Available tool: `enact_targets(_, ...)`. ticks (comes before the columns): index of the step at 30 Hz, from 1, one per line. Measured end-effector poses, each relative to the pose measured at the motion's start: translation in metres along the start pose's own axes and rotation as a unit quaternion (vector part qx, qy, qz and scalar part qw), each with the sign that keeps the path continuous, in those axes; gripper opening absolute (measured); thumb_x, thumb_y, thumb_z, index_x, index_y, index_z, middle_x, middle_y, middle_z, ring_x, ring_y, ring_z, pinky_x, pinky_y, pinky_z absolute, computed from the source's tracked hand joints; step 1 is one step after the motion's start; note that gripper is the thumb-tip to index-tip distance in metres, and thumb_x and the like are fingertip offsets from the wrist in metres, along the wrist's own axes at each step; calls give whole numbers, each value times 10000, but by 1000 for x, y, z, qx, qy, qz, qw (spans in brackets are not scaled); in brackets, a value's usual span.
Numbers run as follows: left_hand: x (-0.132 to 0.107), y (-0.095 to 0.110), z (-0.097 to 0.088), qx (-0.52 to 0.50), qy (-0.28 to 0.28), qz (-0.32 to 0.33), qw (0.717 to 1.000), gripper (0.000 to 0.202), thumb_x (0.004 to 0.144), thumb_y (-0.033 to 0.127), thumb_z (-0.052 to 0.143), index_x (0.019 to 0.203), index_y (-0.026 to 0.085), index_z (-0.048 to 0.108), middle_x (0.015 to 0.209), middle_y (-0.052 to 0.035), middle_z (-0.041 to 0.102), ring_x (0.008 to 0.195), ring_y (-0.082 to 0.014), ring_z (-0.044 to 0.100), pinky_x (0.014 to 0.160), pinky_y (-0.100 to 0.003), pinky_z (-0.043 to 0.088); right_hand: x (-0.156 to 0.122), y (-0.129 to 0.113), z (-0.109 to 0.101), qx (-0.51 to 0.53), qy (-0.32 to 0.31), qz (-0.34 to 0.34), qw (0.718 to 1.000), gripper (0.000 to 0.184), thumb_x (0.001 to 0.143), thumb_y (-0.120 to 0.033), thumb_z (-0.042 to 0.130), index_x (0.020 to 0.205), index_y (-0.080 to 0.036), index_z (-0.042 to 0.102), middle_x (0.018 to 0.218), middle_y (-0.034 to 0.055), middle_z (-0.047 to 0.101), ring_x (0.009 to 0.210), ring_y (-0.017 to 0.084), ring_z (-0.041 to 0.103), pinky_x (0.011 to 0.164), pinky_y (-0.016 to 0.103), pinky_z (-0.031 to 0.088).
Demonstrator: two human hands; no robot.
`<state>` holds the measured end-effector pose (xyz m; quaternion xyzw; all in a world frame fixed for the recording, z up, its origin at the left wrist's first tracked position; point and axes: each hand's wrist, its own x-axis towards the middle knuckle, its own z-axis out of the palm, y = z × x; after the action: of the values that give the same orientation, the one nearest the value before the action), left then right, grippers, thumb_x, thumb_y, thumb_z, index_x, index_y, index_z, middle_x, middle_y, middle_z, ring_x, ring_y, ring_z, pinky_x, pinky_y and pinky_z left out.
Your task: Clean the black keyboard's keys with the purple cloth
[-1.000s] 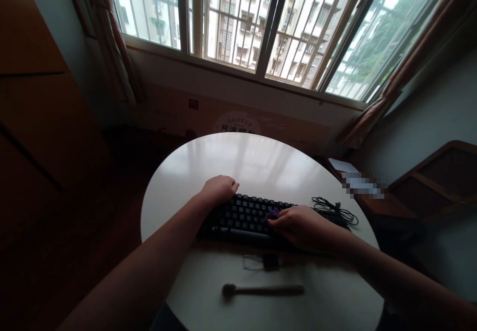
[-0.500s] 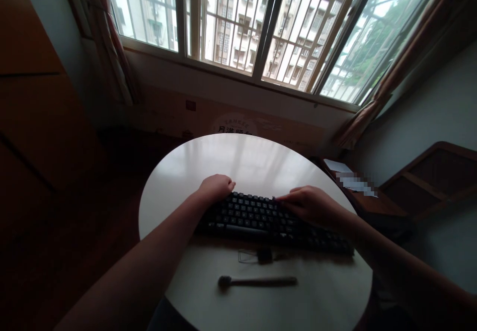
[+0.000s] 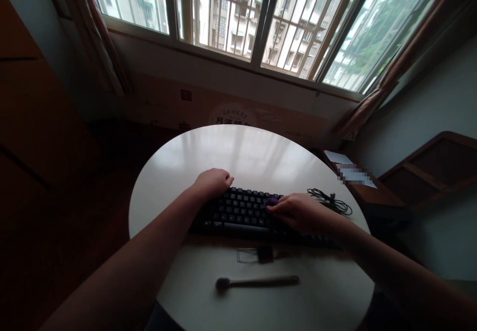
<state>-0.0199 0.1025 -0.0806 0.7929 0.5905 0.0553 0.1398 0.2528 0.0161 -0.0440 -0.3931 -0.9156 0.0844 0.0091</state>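
A black keyboard (image 3: pixel 238 212) lies on the white round table. My left hand (image 3: pixel 213 182) is curled closed over its far left corner, fingertips mostly hidden. Pinched in my right hand (image 3: pixel 298 210) is a small purple thing (image 3: pixel 272 202), soft-looking, pressed against the keys right of the middle; its kind cannot be made out. In front of the keyboard lies a keycap puller (image 3: pixel 264 254) with wire loops and a dark handle. Nearer to me rests a toothbrush-like brush (image 3: pixel 257 282) with dark bristles pointing left.
A coiled black cable (image 3: pixel 331 202) sits at the table's right side, behind my right forearm. The white table (image 3: pixel 179 157) has a rounded edge. Beyond its right rim stands a brown wooden surface with papers (image 3: pixel 338 157). A barred window (image 3: pixel 257 23) is ahead.
My right hand has moved from the keyboard's far edge toward me and left, onto the keys, and the purple thing now shows. The coiled cable has come into view. My left hand stays put.
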Motion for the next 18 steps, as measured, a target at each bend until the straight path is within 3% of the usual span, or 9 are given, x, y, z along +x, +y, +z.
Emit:
enact_targets(8,1,-1,1,2,7,0,1000,452,938,479,396,901,203,751,1015,-113,750,877,-265,667,726,-319,477,-31,-14,-2,-22,-30,-36,999,268,1017,-293,510,1045,-283,776,867,14,757,664,142,658,581,269,333)
enact_targets(13,1,-2,1,4,16,0,1000,433,930,468,412,881,202,750,995,-115,750,884,-271,670,724,-321,477,-38,-13,-16,-2,-51,-32,998,255,972,-267,574,1129,-311,770,911,9,765,728,148,680,636,247,391)
enact_targets(18,1,-1,-1,4,13,-2,1000,416,924,456,421,870,206,749,995,-112,750,875,-272,670,718,-328,477,-33,4,-31,-17,20,37,999,264,956,-267,586,1134,-320,774,882,8,767,732,161,685,651,249,415)
